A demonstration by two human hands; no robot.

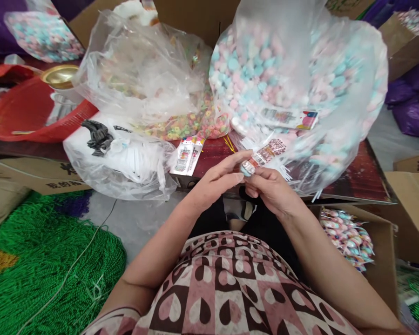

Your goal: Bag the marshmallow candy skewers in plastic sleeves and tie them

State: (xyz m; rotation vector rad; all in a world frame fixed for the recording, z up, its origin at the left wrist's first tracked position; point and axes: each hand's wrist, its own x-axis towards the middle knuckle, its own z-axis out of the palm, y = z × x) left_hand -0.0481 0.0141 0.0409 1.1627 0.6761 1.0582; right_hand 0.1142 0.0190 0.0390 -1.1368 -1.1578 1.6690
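Observation:
Both hands meet in front of my body, over the near edge of the dark red table. Between them is a small clear candy packet point(265, 152) with dark printing, and pale blue and white pieces show at its lower end. My right hand point(273, 187) pinches the packet near that lower end. My left hand point(220, 180) is closed on it from the other side, forefinger above and thumb below. Just behind it lies a big clear bag of pink, blue and white candies point(258, 70), with a flat printed wrapper point(289, 118) on it.
Printed wrappers point(186, 156) lie left of my hands, beside a bag of white sticks point(132, 156). Farther back are a bag of coloured rings point(181, 125) and a red basket point(21, 111). A carton of filled packets point(347, 237) stands at lower right; green strands point(63, 265) cover the floor at left.

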